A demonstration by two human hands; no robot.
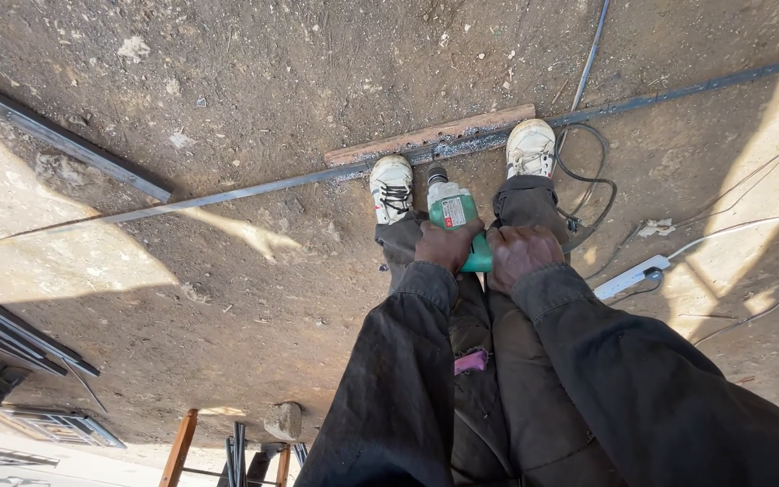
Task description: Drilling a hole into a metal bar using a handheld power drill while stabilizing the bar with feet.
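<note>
head view | our left hand [444, 245] and right hand [517, 255] both clenched around the green power drill [455, 216], nose down on the long steel bar [254, 188] between our shoes, over a wooden plank [430, 135] | risk: bit skids on metal, jerks toward feet; black cord [588, 185] could snag

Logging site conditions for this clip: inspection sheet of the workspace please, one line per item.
Surface: bare dirt ground, part sun, part shade.
Job's things: green power tool, nose down on a long thin metal bar; wooden plank beside the bar; both white shoes stand at the bar.
Clutter: second dark metal bar, stone, white scraps in the dirt.
Grippers: left hand and right hand both closed on the tool.
Cables: black cord looped by the right shoe; white power strip with leads.
Surroundings: wooden frame and metal frames at lower left.
</note>
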